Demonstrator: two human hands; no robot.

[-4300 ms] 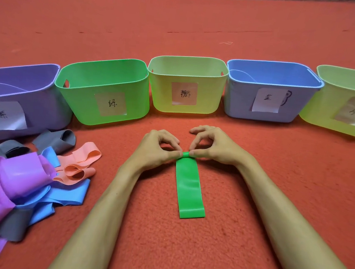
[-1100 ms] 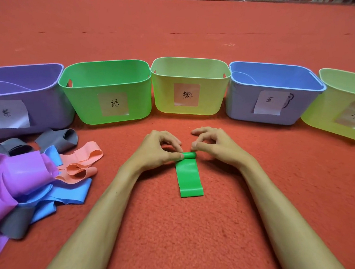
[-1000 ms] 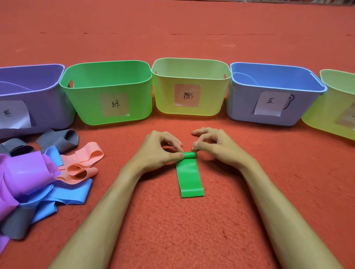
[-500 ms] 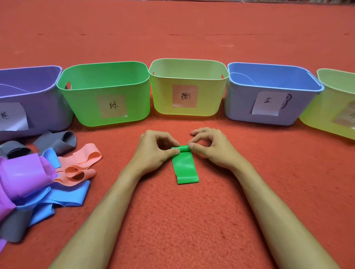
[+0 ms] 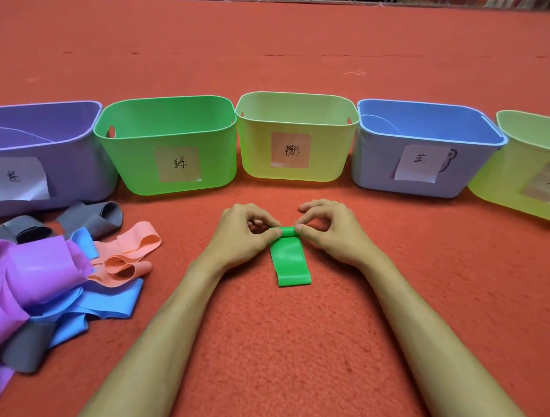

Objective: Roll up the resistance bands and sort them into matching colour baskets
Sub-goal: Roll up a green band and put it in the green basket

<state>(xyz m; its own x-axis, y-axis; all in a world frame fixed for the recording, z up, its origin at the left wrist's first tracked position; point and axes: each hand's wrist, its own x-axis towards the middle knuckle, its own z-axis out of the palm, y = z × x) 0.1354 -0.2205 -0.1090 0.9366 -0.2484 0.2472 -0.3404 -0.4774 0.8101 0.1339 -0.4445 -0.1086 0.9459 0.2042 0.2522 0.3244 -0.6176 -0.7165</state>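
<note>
Both hands, left hand (image 5: 244, 235) and right hand (image 5: 328, 235), pinch the roll at the far end of the green band (image 5: 290, 258). The springy roll could unwind if either grip loosens before reaching the green basket (image 5: 169, 144).

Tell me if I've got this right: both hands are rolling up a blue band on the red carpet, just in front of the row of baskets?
Not quite: the band being rolled by the left hand and right hand is green, not blue, as the head view shows. The rest is right.

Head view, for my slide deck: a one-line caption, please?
Both hands roll a green band on red carpet before five labelled baskets.
</note>
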